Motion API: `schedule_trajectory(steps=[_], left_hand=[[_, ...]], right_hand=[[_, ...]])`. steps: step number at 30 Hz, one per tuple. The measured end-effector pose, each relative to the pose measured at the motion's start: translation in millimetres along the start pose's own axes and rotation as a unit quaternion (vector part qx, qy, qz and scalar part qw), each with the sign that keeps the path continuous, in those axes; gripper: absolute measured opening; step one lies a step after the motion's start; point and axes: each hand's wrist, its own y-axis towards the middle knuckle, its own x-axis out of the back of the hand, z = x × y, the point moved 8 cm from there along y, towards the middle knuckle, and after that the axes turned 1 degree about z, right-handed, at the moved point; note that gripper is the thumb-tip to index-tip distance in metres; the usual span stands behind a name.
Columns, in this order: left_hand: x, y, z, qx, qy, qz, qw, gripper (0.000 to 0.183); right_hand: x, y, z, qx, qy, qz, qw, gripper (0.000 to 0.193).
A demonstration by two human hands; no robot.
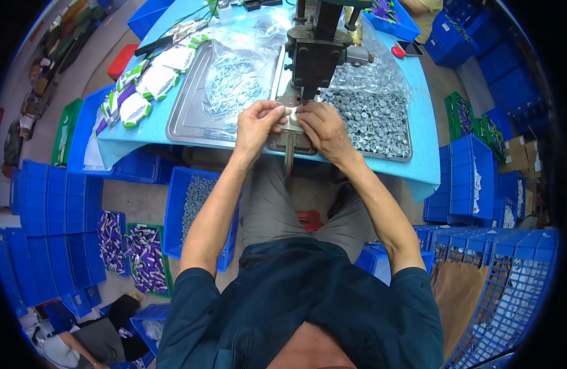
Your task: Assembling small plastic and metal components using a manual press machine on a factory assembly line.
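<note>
At the table's front edge, both hands meet under the head of a dark bench press (318, 58). My left hand (257, 126) is closed, thumb and fingertips pinching a small white part (291, 113). From the other side my right hand (325, 128) closes its fingers on the same part. The fingers cover much of it, so its exact shape does not show. A metal bed (300, 140) lies beneath the hands. Left of them, a grey metal tray (188, 101) carries an open plastic bag of thin silvery pins (237, 83). Many small grey round caps (375, 123) fill the tray on the right.
Purple, green and white pieces (136, 98) lie at the table's left. A red round object (397, 52) sits beside a phone (411, 48) at the far right. Blue crates (56, 203) stand around on the floor; another person (68, 347) shows at lower left.
</note>
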Motion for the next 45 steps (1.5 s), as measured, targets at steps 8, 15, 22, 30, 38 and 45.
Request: schedule_trajectory(steps=[8, 15, 22, 30, 38, 45], left_hand=[[-23, 7, 2, -0.015, 0.01, 0.01, 1.0, 0.015], [-29, 7, -4, -0.069, 0.087, -0.008, 0.994, 0.012], [-32, 5, -9, -0.107, 0.129, -0.022, 0.986, 0.012], [-40, -6, -28, -0.232, 0.278, -0.029, 0.932, 0.011], [-17, -10, -28, -0.213, 0.297, -0.056, 0.929, 0.01], [-53, -6, -34, -0.268, 0.317, -0.038, 0.909, 0.014]], right_hand=[[5, -11, -8, -0.057, 0.017, -0.008, 0.998, 0.017], [4, -16, -14, -0.064, 0.003, 0.005, 0.998, 0.019], [3, -17, -17, -0.071, 0.018, 0.005, 0.997, 0.02], [18, 11, -95, -0.353, 0.336, 0.017, 0.873, 0.03], [150, 221, -5, -0.184, 0.412, -0.141, 0.881, 0.042], [193, 203, 14, -0.162, 0.337, -0.162, 0.913, 0.041]])
